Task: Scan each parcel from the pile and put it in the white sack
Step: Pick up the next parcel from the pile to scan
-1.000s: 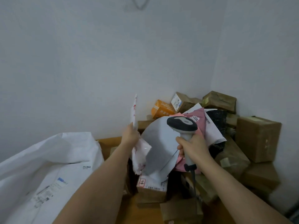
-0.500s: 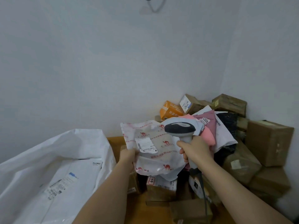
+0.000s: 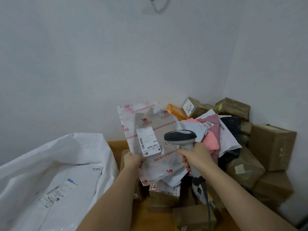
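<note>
My left hand (image 3: 132, 160) grips the lower left edge of a flat white mailer bag with red camel print (image 3: 146, 117), held up with its label (image 3: 148, 141) facing me. My right hand (image 3: 195, 154) is closed round the handle of a grey barcode scanner (image 3: 180, 136), whose head sits just right of the label, in front of the bag. The parcel pile (image 3: 233, 140) of brown boxes and soft bags fills the right corner behind. The white sack (image 3: 55, 152) stands open at lower left with a white labelled parcel (image 3: 70, 185) inside.
Walls close the corner behind and to the right. Brown boxes (image 3: 273, 147) are stacked against the right wall, more boxes (image 3: 164, 195) lie on the wooden floor below my hands. The scanner's cable (image 3: 207, 202) hangs down beside my right forearm.
The mailer bag turned from edge-on to label side facing me, then rose higher. The scanner stayed in my right hand, now next to the label.
</note>
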